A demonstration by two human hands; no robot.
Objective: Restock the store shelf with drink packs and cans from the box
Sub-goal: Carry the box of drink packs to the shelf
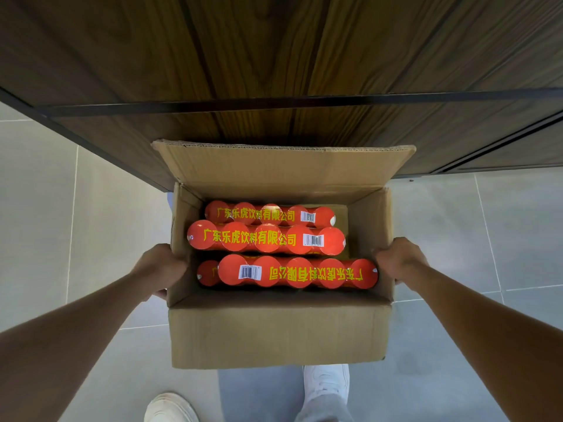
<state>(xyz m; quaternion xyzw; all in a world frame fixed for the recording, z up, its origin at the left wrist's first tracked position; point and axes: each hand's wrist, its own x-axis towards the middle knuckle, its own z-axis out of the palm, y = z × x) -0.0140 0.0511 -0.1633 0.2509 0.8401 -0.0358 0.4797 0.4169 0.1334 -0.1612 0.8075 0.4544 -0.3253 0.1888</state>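
Observation:
An open cardboard box (278, 333) is held up in front of me, its flaps folded out. Inside lie three shrink-wrapped orange drink packs (266, 240) with yellow lettering and barcode stickers, side by side in rows. My left hand (161, 266) grips the box's left wall, fingers curled over its edge. On the opposite wall my right hand (397, 258) grips the same way. The far flap leans against a dark wooden unit.
A dark wood-grain cabinet or shelf unit (274, 65) fills the top of the view, with a black trim line across it. Grey floor tiles (487, 239) lie on both sides. My white shoes (327, 388) show below the box.

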